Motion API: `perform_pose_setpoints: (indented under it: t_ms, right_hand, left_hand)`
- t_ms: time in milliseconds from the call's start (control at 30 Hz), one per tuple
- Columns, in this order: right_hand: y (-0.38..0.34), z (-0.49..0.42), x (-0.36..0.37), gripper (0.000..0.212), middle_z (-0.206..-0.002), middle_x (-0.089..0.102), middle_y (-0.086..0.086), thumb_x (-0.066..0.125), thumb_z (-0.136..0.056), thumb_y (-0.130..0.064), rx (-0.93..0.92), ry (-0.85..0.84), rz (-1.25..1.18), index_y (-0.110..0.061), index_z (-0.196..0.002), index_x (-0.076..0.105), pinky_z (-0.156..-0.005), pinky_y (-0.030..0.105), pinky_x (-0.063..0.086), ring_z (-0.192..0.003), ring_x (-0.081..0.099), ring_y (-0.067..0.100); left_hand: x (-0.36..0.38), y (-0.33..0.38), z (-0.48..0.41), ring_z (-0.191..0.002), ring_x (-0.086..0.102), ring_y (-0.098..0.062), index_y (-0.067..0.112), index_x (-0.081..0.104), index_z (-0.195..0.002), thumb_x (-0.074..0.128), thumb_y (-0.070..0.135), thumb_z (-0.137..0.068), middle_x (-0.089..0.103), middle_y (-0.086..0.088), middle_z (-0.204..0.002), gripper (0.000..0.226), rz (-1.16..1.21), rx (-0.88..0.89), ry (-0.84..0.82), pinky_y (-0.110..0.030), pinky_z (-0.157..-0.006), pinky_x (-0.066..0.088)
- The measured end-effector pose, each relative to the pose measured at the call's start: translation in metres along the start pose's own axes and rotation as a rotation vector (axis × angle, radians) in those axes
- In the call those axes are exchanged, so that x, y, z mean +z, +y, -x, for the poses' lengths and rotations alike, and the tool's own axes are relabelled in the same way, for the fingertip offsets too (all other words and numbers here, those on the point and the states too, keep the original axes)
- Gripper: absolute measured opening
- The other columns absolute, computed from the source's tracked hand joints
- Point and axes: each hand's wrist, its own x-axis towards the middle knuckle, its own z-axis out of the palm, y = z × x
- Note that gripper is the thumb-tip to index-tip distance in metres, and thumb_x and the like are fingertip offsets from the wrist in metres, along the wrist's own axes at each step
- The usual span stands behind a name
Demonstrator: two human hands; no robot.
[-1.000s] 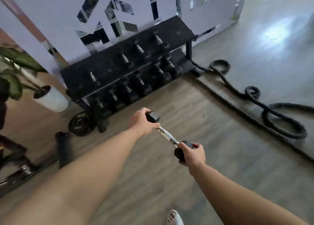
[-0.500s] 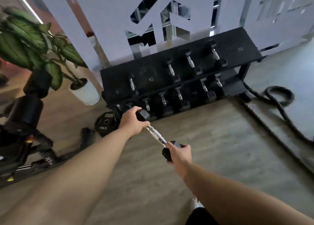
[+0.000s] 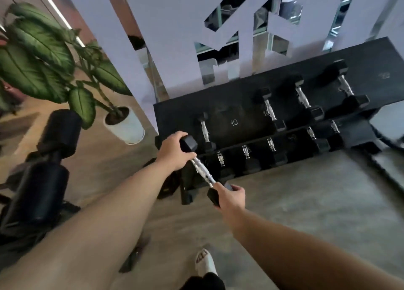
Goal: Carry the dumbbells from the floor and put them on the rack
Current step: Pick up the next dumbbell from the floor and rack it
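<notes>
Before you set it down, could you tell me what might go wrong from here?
1. Both hands, left and right, grip the dumbbell by its heads, not the handle, so it might slip.
2. It hangs above the sandalled foot.
3. The free spot on the rack is tight; fingers could get pinched.

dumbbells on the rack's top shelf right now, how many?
4 on the top shelf of the rack: one at the left end, one mid-shelf, one right of it, one furthest right. The frame edge may hide more.

Both arms outstretched, left grip (image 3: 172, 152) and right grip (image 3: 229, 199) clenched
</notes>
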Motion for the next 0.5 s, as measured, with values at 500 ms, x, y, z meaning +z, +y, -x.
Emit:
perform_pose_setpoints:
  t_ms: [500]
  right_hand:
    - [-0.069,-0.126,0.167,0.069,-0.095,0.065,0.004,0.090,-0.070,-0.025,0.120,0.110,0.042,-0.014,-0.130,0.057,-0.080,0.047,0.066,-0.080,0.071,0.022]
  left_hand:
    - [-0.019,-0.081,-0.222,-0.114,0.061,-0.022,0.025,0.055,-0.134,0.090,0.035,-0.075,0.062,0.001,-0.126,0.069,-0.114,0.012,-0.158,-0.030,-0.086,0.047]
